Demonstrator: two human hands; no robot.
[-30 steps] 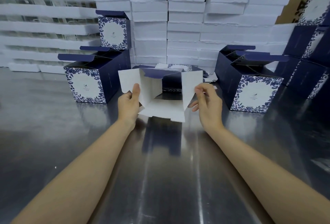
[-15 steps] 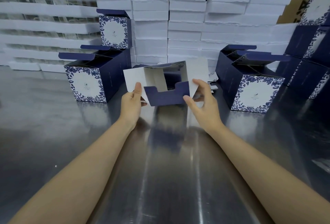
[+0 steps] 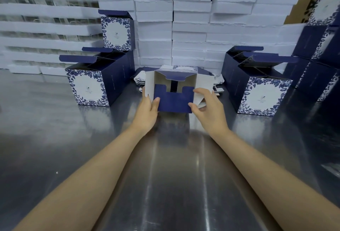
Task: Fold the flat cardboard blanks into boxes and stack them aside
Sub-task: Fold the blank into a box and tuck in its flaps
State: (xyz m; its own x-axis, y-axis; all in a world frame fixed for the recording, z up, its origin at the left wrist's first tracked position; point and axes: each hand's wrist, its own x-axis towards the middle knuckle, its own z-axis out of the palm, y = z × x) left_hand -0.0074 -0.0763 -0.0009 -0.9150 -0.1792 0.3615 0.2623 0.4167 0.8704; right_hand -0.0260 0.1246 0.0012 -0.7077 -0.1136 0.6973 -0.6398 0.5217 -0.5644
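While a folded navy box (image 3: 92, 83) stands open-topped at the left of the steel table (image 3: 174, 175), the left hand (image 3: 147, 109) grips the half-folded blank (image 3: 173, 101) by its left edge, thumb on the navy flap. The blank sits mid-table, open end toward the camera. The right hand (image 3: 209, 109) pinches its lower right corner, fingers against the white side flap. Another folded box (image 3: 261, 92) stands further right.

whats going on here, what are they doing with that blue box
A person is folding a cardboard blank into a box over a steel table. The left hand grips its left side, thumb on the navy flap; the right hand pinches the flap's right corner. White side flaps stand open. Finished boxes stand open-topped on either side.
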